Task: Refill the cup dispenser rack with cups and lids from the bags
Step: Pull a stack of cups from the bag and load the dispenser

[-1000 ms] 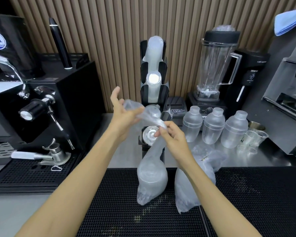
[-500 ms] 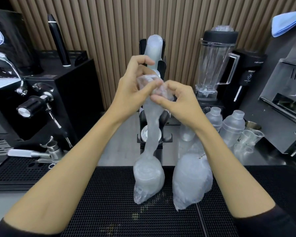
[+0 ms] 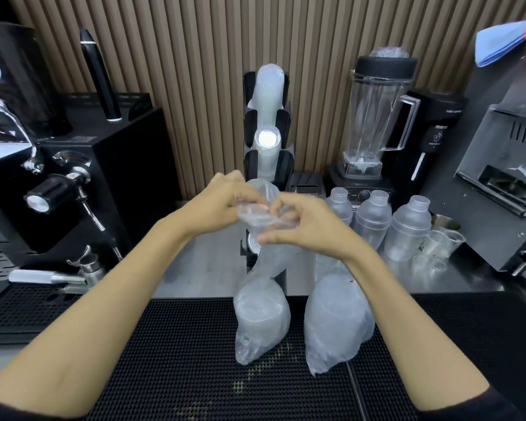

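Both my left hand [image 3: 225,202] and right hand [image 3: 304,226] are pinched on the twisted neck of the left bag [image 3: 260,317], which looks light, floppy and slippery, so I'd grip right there.

My left hand [image 3: 222,205] and right hand [image 3: 313,226] meet at the neck of the clear plastic bag of lids [image 3: 260,317], which stands on the black perforated rubber mat [image 3: 170,360] at the front of the table [image 3: 213,262]. A second clear plastic bag [image 3: 337,323] stands just to its right on the same mat. Behind both bags stands the black upright cup dispenser rack [image 3: 249,123], with stacked translucent plastic cups [image 3: 268,89] in it. The black espresso machine [image 3: 82,177] sits to the left. Three translucent plastic shaker bottles [image 3: 407,232] stand to the right, before the clear-jar blender [image 3: 377,117].
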### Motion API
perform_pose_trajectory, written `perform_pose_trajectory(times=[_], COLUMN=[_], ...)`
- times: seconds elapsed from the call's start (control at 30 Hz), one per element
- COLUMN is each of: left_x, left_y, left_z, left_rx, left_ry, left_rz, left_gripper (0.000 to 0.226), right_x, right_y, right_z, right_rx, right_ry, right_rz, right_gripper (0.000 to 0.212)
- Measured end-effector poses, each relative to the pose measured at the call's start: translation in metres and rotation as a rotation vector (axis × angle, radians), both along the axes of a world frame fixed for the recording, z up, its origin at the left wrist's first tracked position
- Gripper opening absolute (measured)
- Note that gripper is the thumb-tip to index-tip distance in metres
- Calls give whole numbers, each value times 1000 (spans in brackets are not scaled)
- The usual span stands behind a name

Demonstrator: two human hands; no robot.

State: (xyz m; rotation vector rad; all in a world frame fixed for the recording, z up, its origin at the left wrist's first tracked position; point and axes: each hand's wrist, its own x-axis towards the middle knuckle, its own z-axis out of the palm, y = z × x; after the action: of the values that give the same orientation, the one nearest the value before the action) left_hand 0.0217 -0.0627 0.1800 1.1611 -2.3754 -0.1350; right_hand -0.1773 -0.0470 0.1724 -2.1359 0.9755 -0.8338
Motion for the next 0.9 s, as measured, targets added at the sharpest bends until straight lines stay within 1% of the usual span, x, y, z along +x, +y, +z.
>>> perform_pose_trajectory(times=[0.03,0.07,0.1,0.13,0.2,0.23,0.27,0.3,0.33,0.37,0.4,0.43,0.47,0.5,0.53,0.57,0.6,0.63,0.67,0.7,0.73,0.77,0.8,0.87,0.9], left_x=[1,1,-3,-8,-19,-25,-30,-32,-32,-30,-25,-20,-14,-9,-5,-2,0,1,3,4,5,6,7,11,13], left_y=[1,4,8,12,20,23,26,27,26,24,22,21,18,16,13,10,8,6,2,-2,-6,-8,-9,-7,-4], left_z=[-3,-7,-10,-13,-17,-20,-22,-25,-27,-30,-32,-34,-39,-44,-50,-55,-57,-60,-62,-64,-67,-68,-69,-73,-75], left_rx=[7,-7,-34,-66,-102,-70,-13,49,94,111,103,90,63,23,5,17,59,113,136,117,87,59,22,-74,-107], left_ry=[5,50,127,210,297,301,286,263,222,152,52,-70,-212,-359,-469,-506,-478,-394,-295,-229,-203,-211,-250,-333,-357], left_rz=[-16,-35,-52,-66,-119,-151,-160,-160,-149,-125,-94,-59,-20,21,61,83,72,22,-58,-139,-186,-207,-207,-198,-184], left_gripper=[35,30,29,32,42,47,50,50,47,44,48,53,56,54,47,40,35,27,17,12,19,25,26,14,11], right_x=[0,-1,-3,-4,-4,-5,-4,-3,-3,-4,-6,-7,-8,-9,-10,-9,-7,-3,1,4,7,8,10,10,9], right_y=[-2,-7,-11,-13,-15,-14,-13,-11,-12,-15,-17,-18,-17,-15,-12,-9,-4,1,5,7,9,8,8,5,7], right_z=[-7,-14,-19,-24,-32,-34,-35,-35,-37,-40,-43,-46,-48,-50,-50,-49,-47,-47,-47,-50,-52,-56,-60,-71,-74], right_rx=[-36,-79,-111,-142,-163,-174,-187,-201,-215,-273,-296,-283,-242,-201,-166,-147,-153,-182,-195,-196,-168,-159,-168,-205,-228], right_ry=[106,195,277,340,366,364,368,396,434,469,474,435,340,241,145,61,15,-8,-2,18,51,127,239,453,498], right_rz=[-34,-75,-116,-132,-130,-120,-132,-148,-167,-177,-188,-171,-138,-104,-88,-76,-63,-43,-26,-9,18,40,41,7,-2], right_gripper=[40,42,40,35,14,14,34,43,42,39,45,51,53,52,45,34,24,19,19,26,37,45,47,44,46])
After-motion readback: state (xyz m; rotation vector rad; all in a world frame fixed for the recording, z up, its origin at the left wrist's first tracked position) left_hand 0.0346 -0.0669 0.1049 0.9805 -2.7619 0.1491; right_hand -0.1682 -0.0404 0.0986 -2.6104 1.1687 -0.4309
